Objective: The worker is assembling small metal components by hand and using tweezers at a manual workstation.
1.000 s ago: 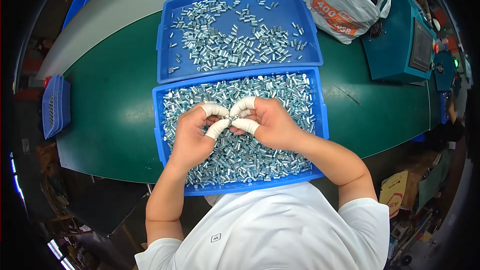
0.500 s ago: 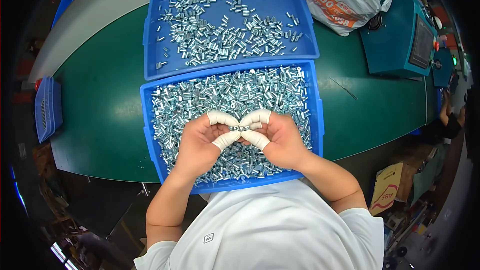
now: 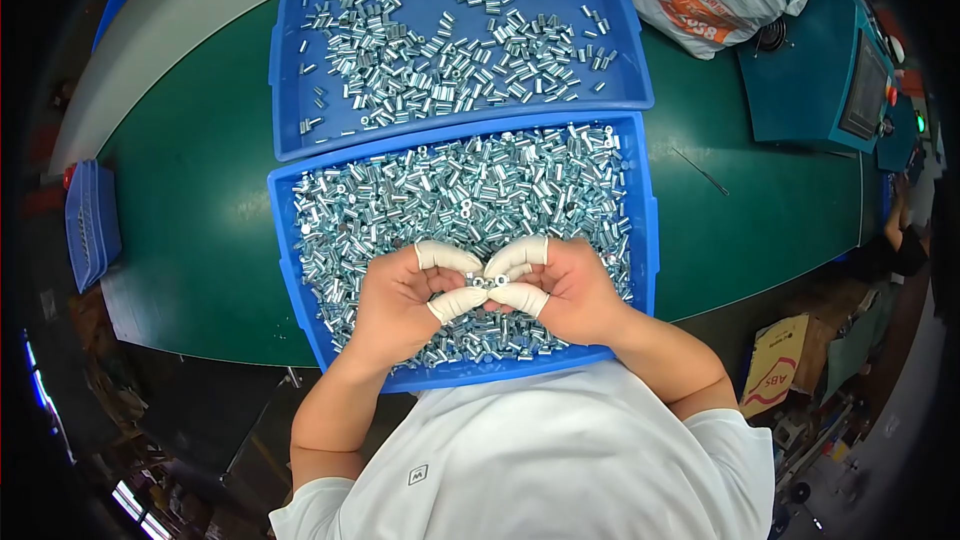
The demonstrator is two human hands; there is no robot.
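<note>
The left hand and right hand pinch nearly closed, in white finger covers, on small, shiny metal tubes over the full blue tray. Round tube ends face up. Loose tubes fill this tray inside its raised rim. Smooth green desk spreads left and right of it; beyond it sits another blue tray.

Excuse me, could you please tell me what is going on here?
A person's left hand and right hand, with white finger covers on, hold a few small metal pieces between their fingertips. They are above the nearer blue tray, which is full of similar pieces. Beyond it, the farther blue tray holds a sparser spread on the green table.
</note>
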